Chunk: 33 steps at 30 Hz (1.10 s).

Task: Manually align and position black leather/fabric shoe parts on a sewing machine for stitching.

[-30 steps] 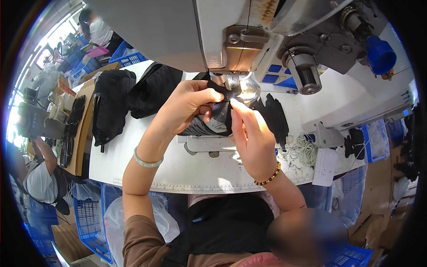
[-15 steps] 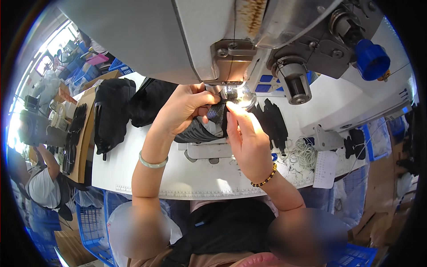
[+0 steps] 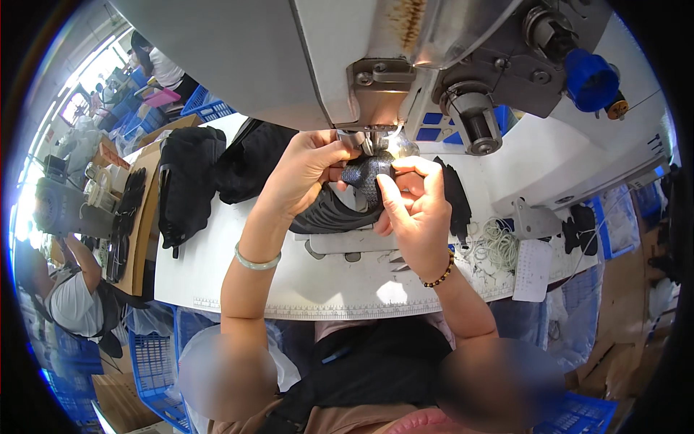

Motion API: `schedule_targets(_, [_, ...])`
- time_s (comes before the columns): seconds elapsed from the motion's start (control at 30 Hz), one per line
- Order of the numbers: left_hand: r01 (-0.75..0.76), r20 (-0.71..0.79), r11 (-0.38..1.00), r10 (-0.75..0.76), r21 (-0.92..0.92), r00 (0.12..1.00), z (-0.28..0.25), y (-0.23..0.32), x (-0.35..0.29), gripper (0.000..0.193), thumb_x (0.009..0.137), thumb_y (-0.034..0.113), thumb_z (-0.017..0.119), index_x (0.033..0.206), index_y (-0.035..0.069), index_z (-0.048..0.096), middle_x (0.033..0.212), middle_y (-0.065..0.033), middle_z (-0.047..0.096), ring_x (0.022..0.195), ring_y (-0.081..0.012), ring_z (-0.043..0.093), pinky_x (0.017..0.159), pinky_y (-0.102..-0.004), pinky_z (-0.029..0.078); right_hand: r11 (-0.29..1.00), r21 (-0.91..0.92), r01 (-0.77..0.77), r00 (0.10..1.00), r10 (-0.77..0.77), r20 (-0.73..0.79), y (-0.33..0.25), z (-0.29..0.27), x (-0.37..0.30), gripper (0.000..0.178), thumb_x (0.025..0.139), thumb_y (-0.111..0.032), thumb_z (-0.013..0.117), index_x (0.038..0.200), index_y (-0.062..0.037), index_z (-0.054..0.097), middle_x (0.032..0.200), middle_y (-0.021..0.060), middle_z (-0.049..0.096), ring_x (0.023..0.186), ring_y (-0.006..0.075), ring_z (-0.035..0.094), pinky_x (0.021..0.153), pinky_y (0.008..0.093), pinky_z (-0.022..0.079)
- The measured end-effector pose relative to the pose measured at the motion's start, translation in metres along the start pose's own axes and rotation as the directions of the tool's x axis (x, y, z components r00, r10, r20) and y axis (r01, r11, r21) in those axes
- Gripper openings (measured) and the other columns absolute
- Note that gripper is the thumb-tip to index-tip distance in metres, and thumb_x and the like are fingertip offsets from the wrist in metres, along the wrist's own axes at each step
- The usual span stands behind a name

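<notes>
Under the sewing machine's head (image 3: pixel 377 98) I hold a black fabric piece that looks like a shoe upper (image 3: pixel 367 177), with a speckled mesh part and a curved, ribbed side below it. My left hand (image 3: pixel 307 168) pinches its left edge close to the metal presser area, thumb on top. My right hand (image 3: pixel 418 206) grips the right edge between thumb and fingers. The lamp's glare and my fingers hide the needle and the spot where the fabric meets it.
Black fabric pieces (image 3: pixel 189 177) lie left on the white table (image 3: pixel 231 271), and more dark pieces (image 3: pixel 454 199) to the right. Beyond them are tangled pale cord (image 3: pixel 499 242) and a paper slip (image 3: pixel 533 269). Blue crates (image 3: pixel 157 369) stand below the table edge. Another person (image 3: pixel 76 296) sits at left.
My right hand has turned and moved a little right, and more of the mesh part shows between my hands. My left hand keeps its pinch. The view has shifted slightly.
</notes>
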<state>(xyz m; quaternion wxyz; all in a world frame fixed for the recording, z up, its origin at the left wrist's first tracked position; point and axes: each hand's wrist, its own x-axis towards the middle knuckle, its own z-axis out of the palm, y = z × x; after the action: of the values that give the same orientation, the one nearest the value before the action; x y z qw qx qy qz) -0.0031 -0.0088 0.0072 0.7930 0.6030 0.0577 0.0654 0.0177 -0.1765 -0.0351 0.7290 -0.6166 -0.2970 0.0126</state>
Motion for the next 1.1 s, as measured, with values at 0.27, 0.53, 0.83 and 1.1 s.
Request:
schedule_targets(0.27, [-0.019, 0.003, 1.000, 0.019, 0.012, 1.000, -0.007, -0.007, 0.006, 0.008, 0.085, 0.008, 0.058, 0.078, 0.004, 0.059, 0.075, -0.0023, 0.060, 0.058, -0.0055, 0.054, 0.043, -0.0191, 0.043, 0.995, 0.097, 0.005, 0.999, -0.001, -0.038, 0.004, 0.000, 0.000, 0.024, 0.086, 0.001, 0.057, 0.099, -0.0028, 0.037, 0.079, 0.0081, 0.056, 0.039, 0.0067, 0.047, 0.034, 0.0197, 0.034])
schedule_targets(0.53, [-0.001, 0.015, 1.000, 0.001, 0.003, 1.000, 0.000, 0.001, -0.004, 0.013, 0.084, 0.011, 0.063, 0.083, -0.002, 0.062, 0.071, -0.0026, 0.057, 0.054, -0.0058, 0.053, 0.045, -0.0188, 0.047, 0.983, 0.030, 0.180, 0.984, -0.179, -0.015, 0.012, -0.004, -0.003, 0.023, 0.084, 0.003, 0.057, 0.093, -0.0032, 0.037, 0.070, -0.0019, 0.049, 0.055, -0.0012, 0.044, 0.048, 0.0142, 0.036])
schedule_targets(0.83, [-0.010, 0.031, 1.000, 0.010, 0.005, 0.999, -0.002, -0.004, -0.005, 0.012, 0.084, 0.004, 0.058, 0.090, -0.006, 0.062, 0.076, -0.0066, 0.061, 0.058, -0.0085, 0.058, 0.048, -0.0199, 0.050, 0.975, 0.158, 0.157, 0.984, -0.142, -0.106, 0.010, 0.001, -0.002, 0.021, 0.084, 0.001, 0.057, 0.091, -0.0034, 0.037, 0.068, -0.0032, 0.049, 0.055, -0.0024, 0.042, 0.048, 0.0135, 0.034])
schedule_targets(1.1, [-0.025, -0.013, 1.000, 0.025, 0.009, 1.000, -0.001, -0.006, -0.004, 0.011, 0.086, 0.003, 0.055, 0.088, -0.006, 0.062, 0.074, -0.0059, 0.060, 0.057, -0.0079, 0.056, 0.049, -0.0197, 0.049, 0.982, -0.004, 0.190, 0.974, -0.189, -0.124, 0.016, -0.005, 0.000, 0.021, 0.082, -0.001, 0.060, 0.091, -0.0035, 0.041, 0.063, -0.0014, 0.047, 0.050, -0.0002, 0.040, 0.045, 0.0154, 0.031])
